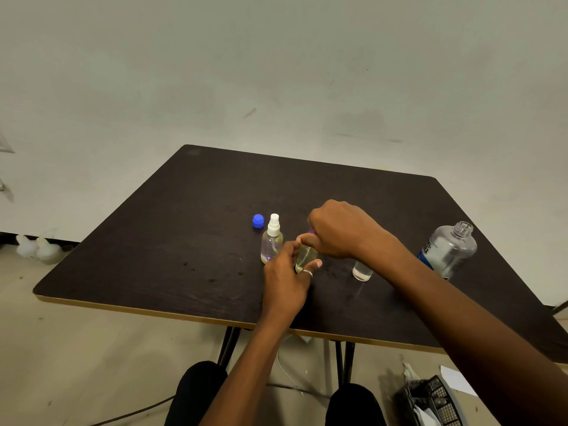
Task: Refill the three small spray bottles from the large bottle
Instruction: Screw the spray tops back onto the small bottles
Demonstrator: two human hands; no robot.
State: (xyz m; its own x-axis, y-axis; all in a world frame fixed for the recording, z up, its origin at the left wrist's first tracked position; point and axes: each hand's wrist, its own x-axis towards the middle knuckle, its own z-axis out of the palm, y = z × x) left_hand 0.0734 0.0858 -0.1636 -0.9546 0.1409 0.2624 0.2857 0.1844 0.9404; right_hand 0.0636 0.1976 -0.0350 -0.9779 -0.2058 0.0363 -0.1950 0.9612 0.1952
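Dark worktop (153,241), pale wall behind. Middle spray bottle (305,256) upright at centre, pinched by left grip (285,281); right grip (341,232) curled over its purple top (312,231). Judged top-twisting step; next, steady turn, body held still.

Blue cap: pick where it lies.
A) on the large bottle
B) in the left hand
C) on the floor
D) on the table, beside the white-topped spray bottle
D: the blue cap sits on the table beside the white-topped spray bottle; the large bottle stands uncapped.
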